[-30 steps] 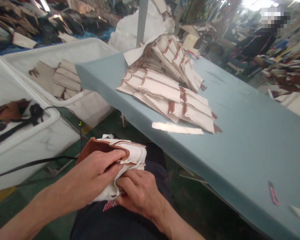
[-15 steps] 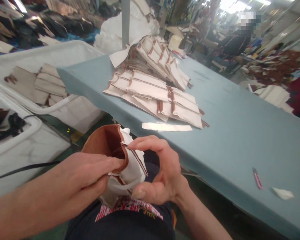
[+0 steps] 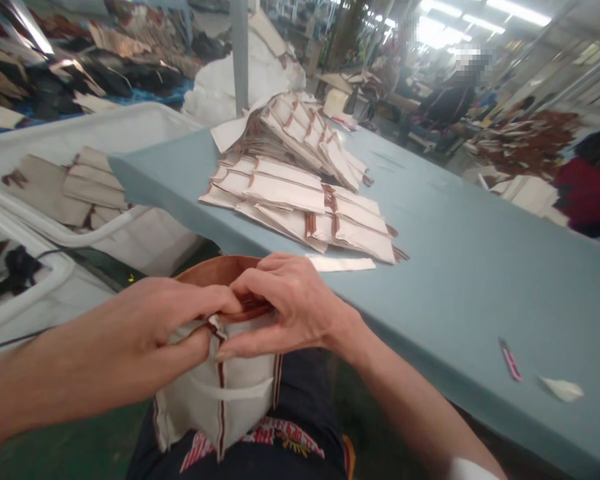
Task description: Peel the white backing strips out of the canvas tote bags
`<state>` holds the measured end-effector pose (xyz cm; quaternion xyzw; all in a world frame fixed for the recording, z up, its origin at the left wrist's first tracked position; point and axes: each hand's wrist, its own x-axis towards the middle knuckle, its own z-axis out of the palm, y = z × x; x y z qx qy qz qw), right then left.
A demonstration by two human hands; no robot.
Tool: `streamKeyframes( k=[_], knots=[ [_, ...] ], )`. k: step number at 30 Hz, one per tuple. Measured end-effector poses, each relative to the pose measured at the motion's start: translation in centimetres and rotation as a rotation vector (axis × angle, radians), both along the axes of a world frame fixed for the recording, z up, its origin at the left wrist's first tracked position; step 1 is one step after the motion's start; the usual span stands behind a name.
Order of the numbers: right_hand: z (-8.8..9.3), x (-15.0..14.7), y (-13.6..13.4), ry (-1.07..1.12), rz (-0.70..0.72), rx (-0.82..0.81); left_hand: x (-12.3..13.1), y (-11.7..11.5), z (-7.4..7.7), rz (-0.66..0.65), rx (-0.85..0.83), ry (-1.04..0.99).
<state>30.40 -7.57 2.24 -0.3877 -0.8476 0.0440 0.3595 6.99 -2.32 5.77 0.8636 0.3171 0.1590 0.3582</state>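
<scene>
Both my hands hold a cream cloth bag with brown trim and a brown lining (image 3: 220, 393) over my lap. My left hand (image 3: 150, 330) pinches the bag's top edge between thumb and fingers. Opposite it, my right hand (image 3: 285, 307) grips the same rim, fingers curled over the brown lining and thumb pressed on the cream front. The bag hangs down from the two hands, its mouth partly covered by them. A heap of similar flat cream bags (image 3: 300, 193) lies on the blue-grey table (image 3: 480, 267) just beyond.
A white paper strip (image 3: 340, 264) lies at the table's near edge. A small pink label (image 3: 510, 360) and a white scrap (image 3: 563, 389) sit at right. White bins (image 3: 145, 227) with more pieces stand at left. Another person (image 3: 445, 100) works far behind.
The bag was turned from lying folded on my lap to hanging upright. My right hand rose from its lower edge, opened briefly, then closed on the rim beside my left hand.
</scene>
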Motion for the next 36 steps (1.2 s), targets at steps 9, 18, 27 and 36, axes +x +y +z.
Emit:
streamKeyframes(
  k=[9, 18, 27, 36],
  knots=[
    [3.5, 2.5, -0.3, -0.034, -0.079, -0.077, 3.0, 3.5, 3.2, -0.213, 0.248, 0.009],
    [3.2, 2.8, -1.2, -0.010, -0.118, -0.052, 3.6, 3.6, 2.8, -0.228, 0.049, 0.004],
    [1.2, 1.0, -2.3, 0.133, -0.091, -0.186, 3.0, 3.4, 1.6, -0.264, -0.105, 0.011],
    [0.2, -0.2, -2.5, 0.318, -0.017, -0.243, 2.2, 2.8, 1.6, -0.271, -0.161, -0.012]
  ],
)
